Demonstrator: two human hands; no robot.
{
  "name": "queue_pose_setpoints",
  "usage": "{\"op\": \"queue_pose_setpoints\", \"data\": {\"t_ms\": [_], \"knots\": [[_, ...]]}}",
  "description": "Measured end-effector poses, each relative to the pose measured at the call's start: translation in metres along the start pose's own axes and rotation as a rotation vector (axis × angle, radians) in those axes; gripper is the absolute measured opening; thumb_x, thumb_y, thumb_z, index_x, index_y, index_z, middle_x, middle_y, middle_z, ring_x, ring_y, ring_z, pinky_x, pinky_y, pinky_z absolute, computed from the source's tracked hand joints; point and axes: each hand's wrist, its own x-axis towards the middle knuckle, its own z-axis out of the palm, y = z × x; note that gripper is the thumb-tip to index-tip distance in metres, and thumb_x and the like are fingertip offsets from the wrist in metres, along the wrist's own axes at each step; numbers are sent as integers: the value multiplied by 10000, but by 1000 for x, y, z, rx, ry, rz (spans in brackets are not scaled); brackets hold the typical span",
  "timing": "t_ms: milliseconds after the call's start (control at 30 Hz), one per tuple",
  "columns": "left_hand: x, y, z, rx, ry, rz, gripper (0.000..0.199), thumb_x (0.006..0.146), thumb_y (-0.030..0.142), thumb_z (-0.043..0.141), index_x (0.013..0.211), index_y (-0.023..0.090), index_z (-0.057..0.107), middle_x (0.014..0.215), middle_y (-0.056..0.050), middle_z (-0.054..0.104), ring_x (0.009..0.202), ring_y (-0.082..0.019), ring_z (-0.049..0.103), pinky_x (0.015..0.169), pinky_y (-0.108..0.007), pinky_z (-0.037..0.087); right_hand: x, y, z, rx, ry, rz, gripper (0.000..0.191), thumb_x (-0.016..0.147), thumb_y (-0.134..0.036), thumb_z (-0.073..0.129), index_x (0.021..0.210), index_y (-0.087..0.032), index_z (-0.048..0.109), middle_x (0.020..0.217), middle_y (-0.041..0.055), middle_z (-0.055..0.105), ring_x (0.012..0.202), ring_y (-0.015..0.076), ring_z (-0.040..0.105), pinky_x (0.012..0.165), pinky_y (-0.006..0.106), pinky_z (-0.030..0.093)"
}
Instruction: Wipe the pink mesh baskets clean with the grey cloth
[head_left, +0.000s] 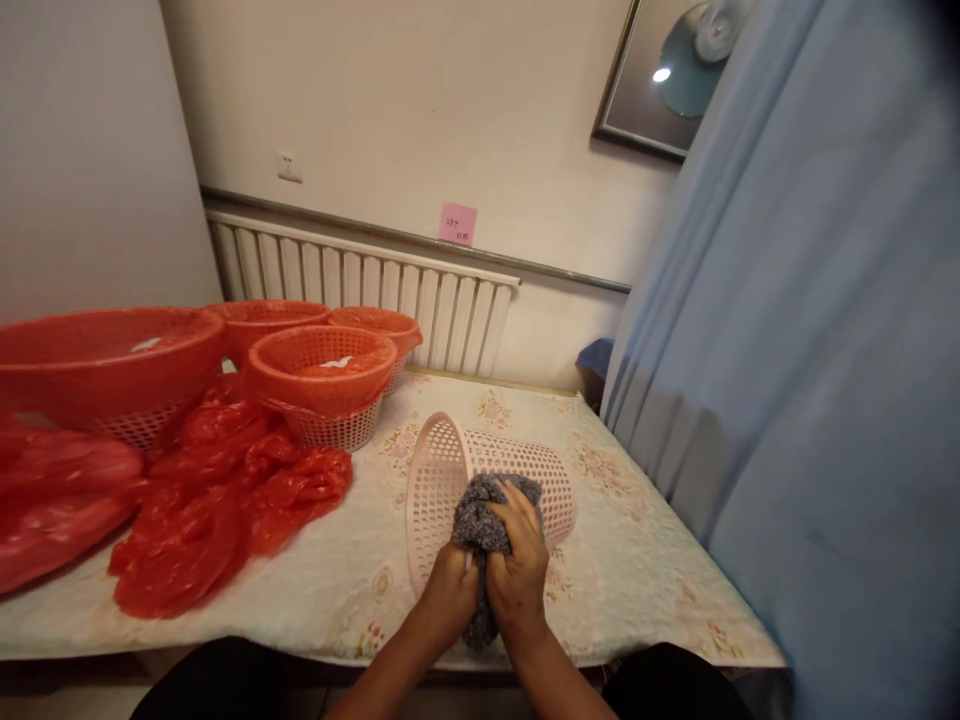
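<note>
A pale pink perforated plastic basket (525, 458) lies on its side on the flowered cloth, its wide mouth facing left. In front of it, both my hands are on a dark grey fluffy cloth (480, 518). My left hand (454, 590) is closed round the cloth's lower left part. Against its right side, my right hand (521, 565) grips the cloth, with fingers laid over the top toward the basket wall. Part of the cloth hangs below between the two hands. Whether the cloth touches the basket I cannot tell for sure.
Several baskets lined with red plastic bags (322, 365) stand at the left. Crumpled red bags (225, 500) lie before them on the flowered tablecloth (375, 570). A white radiator (360, 275) runs along the wall behind. A blue curtain (810, 350) hangs at the right edge.
</note>
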Motion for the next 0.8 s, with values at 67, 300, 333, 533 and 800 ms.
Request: {"op": "queue_pose_setpoints", "data": {"t_ms": [67, 300, 333, 533, 800], "knots": [[1, 1, -2, 22, 13, -6, 238, 857, 249, 422, 937, 163, 630, 957, -127, 714, 914, -262, 648, 878, -416, 519, 11, 3, 3, -9, -17, -58, 576, 593, -9, 367, 1080, -196, 613, 1271, 59, 596, 1288, 235, 445, 1065, 494, 371], [-2, -2, 1, 11, 2, -81, 434, 896, 313, 441, 1297, 146, 445, 1296, -166, 598, 1218, -271, 546, 1051, -439, 410, 46, 31, 2, -47, -112, -102, 590, 595, -1, 377, 1094, -201, 620, 1279, 56, 582, 1285, 228, 438, 1082, 480, 357], [-3, -4, 2, 11, 8, -95, 470, 887, 315, 452, 1321, 139, 427, 1307, -171, 592, 1233, -275, 536, 1068, -449, 394, 50, 38, 0, -54, -122, -96, 588, 595, -1, 377, 1088, -204, 625, 1273, 54, 585, 1278, 225, 443, 1080, 475, 361], [-5, -5, -2, 74, 0, -167, 523, 886, 352, 449, 1350, 114, 418, 1402, -187, 512, 1337, -283, 434, 1145, -472, 286, 62, 109, -17, -154, -70, 2, 540, 620, -19, 395, 1065, -193, 649, 1204, 51, 627, 1201, 213, 500, 1060, 448, 383], [-1, -8, -6, 68, -2, -168, 493, 901, 348, 448, 1353, 153, 429, 1409, -147, 519, 1352, -258, 418, 1153, -460, 270, 46, 151, -35, -257, 166, 291, 453, 693, -75, 413, 1076, -163, 639, 1143, 101, 636, 1143, 236, 524, 1030, 448, 393]]}}
